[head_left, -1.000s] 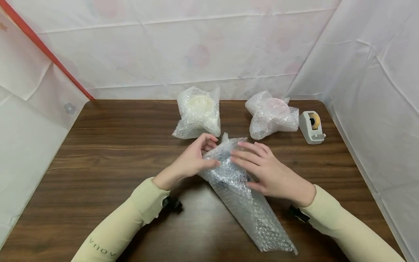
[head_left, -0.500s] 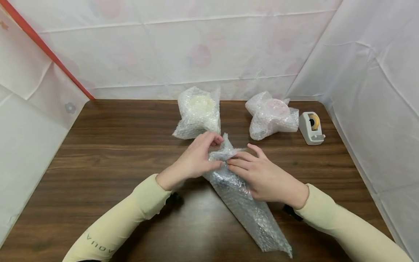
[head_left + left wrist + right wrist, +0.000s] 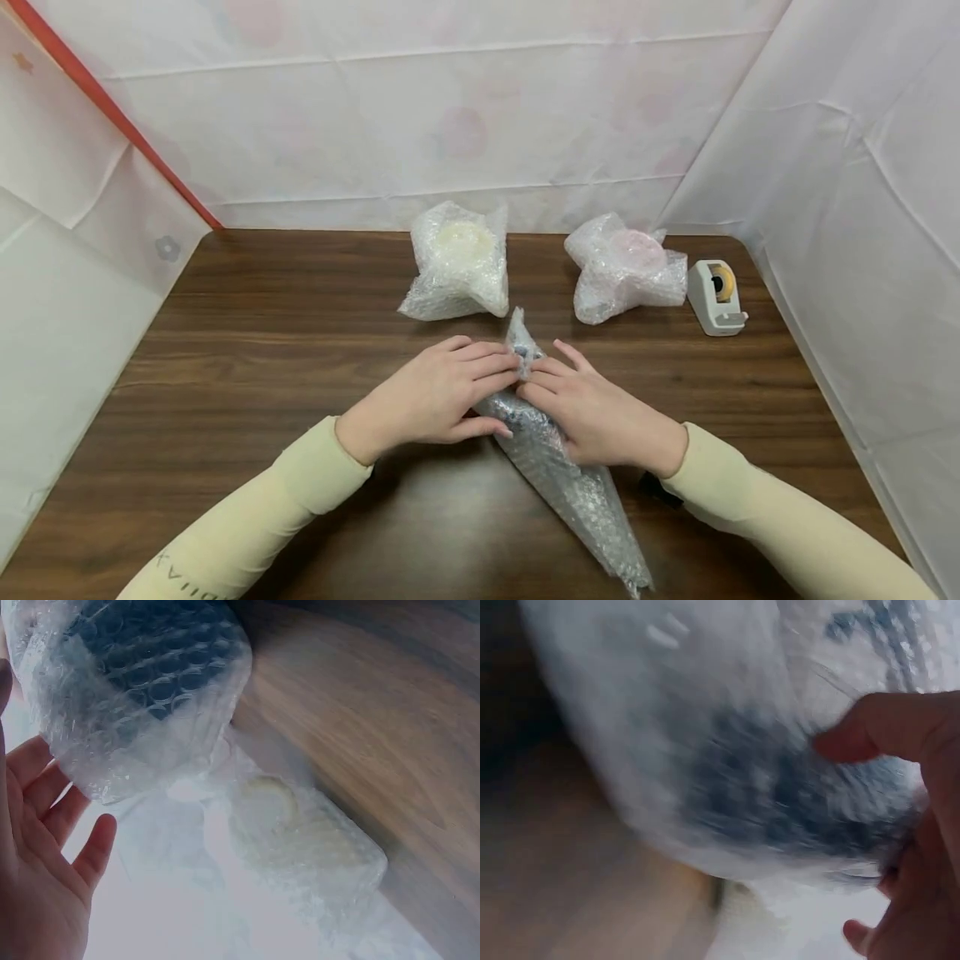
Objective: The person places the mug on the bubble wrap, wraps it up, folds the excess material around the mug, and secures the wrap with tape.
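Observation:
A dark blue item in bubble wrap (image 3: pixel 528 433) stands between both hands, its kind obscured by the layers. A long tail of wrap (image 3: pixel 600 508) trails from it toward the front. My left hand (image 3: pixel 442 392) lays nearly straight fingers on the wrap's upper left side, thumb spread below. From the other side my right hand (image 3: pixel 600 408) holds the wrap, fingertips near the twisted top fold (image 3: pixel 522 337) and little finger raised. The right wrist view shows its bent thumb (image 3: pixel 855 735) against the wrapped blue item (image 3: pixel 765 787). In the left wrist view, the left fingers (image 3: pixel 64 810) touch the wrap's edge.
Behind the hands stand two bubble-wrapped bundles, one pale yellow (image 3: pixel 461 258) and one pink (image 3: pixel 630 262). A white tape dispenser (image 3: pixel 716 300) with yellow tape sits at the back right. Patterned white sheeting (image 3: pixel 420 117) surrounds the brown wooden table (image 3: pixel 225 358) at back and sides.
The upper flap of wrap has been folded down and gathered into a narrow peak. My left hand has flattened over its left side; the right hand has come in against it. The tail looks narrower.

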Available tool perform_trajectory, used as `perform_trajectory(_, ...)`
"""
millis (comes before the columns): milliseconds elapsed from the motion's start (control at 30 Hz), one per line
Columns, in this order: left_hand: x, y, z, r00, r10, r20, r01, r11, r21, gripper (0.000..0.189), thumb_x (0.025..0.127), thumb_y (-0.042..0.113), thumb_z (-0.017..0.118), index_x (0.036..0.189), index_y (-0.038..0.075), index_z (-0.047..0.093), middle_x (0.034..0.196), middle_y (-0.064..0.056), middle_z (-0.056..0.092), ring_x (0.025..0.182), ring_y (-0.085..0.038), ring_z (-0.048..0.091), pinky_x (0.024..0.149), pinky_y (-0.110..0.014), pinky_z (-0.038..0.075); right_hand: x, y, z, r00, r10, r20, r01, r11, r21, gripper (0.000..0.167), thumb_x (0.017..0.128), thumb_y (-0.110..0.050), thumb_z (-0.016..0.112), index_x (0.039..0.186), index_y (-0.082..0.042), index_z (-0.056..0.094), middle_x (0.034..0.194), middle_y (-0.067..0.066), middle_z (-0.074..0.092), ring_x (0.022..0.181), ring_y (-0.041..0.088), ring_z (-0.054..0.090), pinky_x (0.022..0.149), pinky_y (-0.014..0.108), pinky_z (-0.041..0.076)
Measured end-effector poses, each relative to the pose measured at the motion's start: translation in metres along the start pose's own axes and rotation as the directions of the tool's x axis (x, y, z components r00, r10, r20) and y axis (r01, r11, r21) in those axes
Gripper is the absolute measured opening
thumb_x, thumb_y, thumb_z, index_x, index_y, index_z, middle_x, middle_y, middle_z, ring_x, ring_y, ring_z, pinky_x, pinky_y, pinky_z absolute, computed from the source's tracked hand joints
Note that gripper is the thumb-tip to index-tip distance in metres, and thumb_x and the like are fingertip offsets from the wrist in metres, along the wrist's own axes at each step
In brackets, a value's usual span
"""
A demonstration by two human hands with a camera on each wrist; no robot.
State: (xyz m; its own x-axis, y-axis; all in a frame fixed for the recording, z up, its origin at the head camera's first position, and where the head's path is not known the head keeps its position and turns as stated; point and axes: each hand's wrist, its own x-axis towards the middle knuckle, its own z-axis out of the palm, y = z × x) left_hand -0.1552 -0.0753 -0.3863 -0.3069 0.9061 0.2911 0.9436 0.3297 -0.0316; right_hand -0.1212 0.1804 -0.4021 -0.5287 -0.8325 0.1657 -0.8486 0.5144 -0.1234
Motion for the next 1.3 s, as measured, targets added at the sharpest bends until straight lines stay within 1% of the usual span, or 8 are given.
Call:
perform_trajectory(300,-0.003,0.002,0.006,0.999,0.030,0.022,-0.031,0.998,0.062,0.075,0.092,0.065,0.054,0.141,0.008,0.056,0.149,-0.008,0.049,0.139,-0.024,0.040,0.107,-0.043,0.037,-0.030,0.000,0.006,0.985,-0.047,-0.168,0.062,0.994,0.086,0.068,0.081,-0.016,0.073,0.144,-0.004,0.048,0.148,0.013,0.045,0.137,0.032,0.039,0.113,0.048,0.028)
perform_trajectory(433,-0.001,0.007,0.006,0.999,0.044,0.022,-0.047,0.993,0.110,0.070,0.091,0.059,0.062,0.138,0.007,0.059,0.147,-0.010,0.051,0.139,-0.025,0.040,0.108,-0.042,0.037,-0.049,-0.001,0.000,0.928,-0.106,-0.357,0.138,0.988,0.066,0.030,0.093,-0.012,0.055,0.121,-0.004,0.063,0.123,0.013,0.058,0.111,0.031,0.055,0.097,0.041,0.044)
perform_trajectory(533,0.000,0.010,0.005,0.998,0.058,0.019,-0.061,0.987,0.151,0.065,0.092,0.054,0.064,0.135,0.005,0.060,0.145,-0.010,0.052,0.139,-0.026,0.041,0.109,-0.042,0.036,-0.063,-0.004,-0.002,0.885,-0.165,-0.434,0.191,0.982,0.015,0.022,0.099,-0.009,0.044,0.099,-0.006,0.066,0.097,0.006,0.056,0.080,0.020,0.053,0.072,0.030,0.046)
perform_trajectory(633,0.000,0.011,0.005,0.997,0.075,0.011,-0.076,0.982,0.172,0.061,0.092,0.051,0.064,0.131,0.004,0.062,0.141,-0.010,0.054,0.136,-0.026,0.044,0.109,-0.042,0.036,-0.078,-0.011,0.000,0.907,-0.198,-0.373,0.209,0.978,-0.010,0.028,0.105,-0.011,0.038,0.099,-0.011,0.066,0.089,0.001,0.049,0.070,0.012,0.042,0.060,0.023,0.039)
perform_trajectory(800,-0.002,0.012,0.007,0.994,0.106,0.002,-0.105,0.985,0.136,0.053,0.092,0.045,0.066,0.125,0.005,0.063,0.138,-0.010,0.057,0.131,-0.024,0.049,0.110,-0.040,0.036,-0.098,-0.025,0.010,0.951,-0.219,-0.220,0.220,0.975,-0.019,0.037,0.108,-0.011,0.031,0.115,-0.022,0.066,0.090,-0.002,0.047,0.074,0.009,0.037,0.062,0.023,0.035)
perform_trajectory(1000,-0.002,0.013,0.007,0.999,0.044,0.030,-0.045,0.998,0.036,0.055,0.090,0.057,0.063,0.118,0.010,0.062,0.145,-0.009,0.052,0.134,-0.023,0.046,0.113,-0.040,0.031,-0.105,-0.037,0.016,0.971,-0.204,-0.126,0.205,0.979,-0.006,0.037,0.109,-0.017,0.030,0.107,-0.026,0.065,0.090,-0.005,0.041,0.076,0.008,0.029,0.064,0.022,0.029)
perform_trajectory(1167,0.003,0.016,0.007,0.999,0.014,0.048,-0.015,0.999,0.031,0.056,0.091,0.064,0.056,0.112,0.012,0.062,0.144,-0.009,0.054,0.134,-0.022,0.046,0.111,-0.041,0.032,-0.089,-0.036,0.011,0.946,-0.244,-0.214,0.252,0.968,0.010,0.032,0.107,-0.014,0.036,0.085,-0.020,0.058,0.084,-0.002,0.039,0.072,0.010,0.028,0.063,0.023,0.028)
perform_trajectory(1300,0.006,0.019,0.010,0.999,0.003,0.051,-0.006,0.998,0.063,0.059,0.092,0.068,0.052,0.109,0.013,0.062,0.140,-0.009,0.057,0.131,-0.023,0.049,0.108,-0.042,0.034,-0.070,-0.031,0.001,0.876,-0.271,-0.398,0.309,0.950,0.033,0.029,0.102,-0.012,0.046,0.074,-0.016,0.051,0.079,-0.001,0.038,0.067,0.011,0.033,0.061,0.024,0.030)
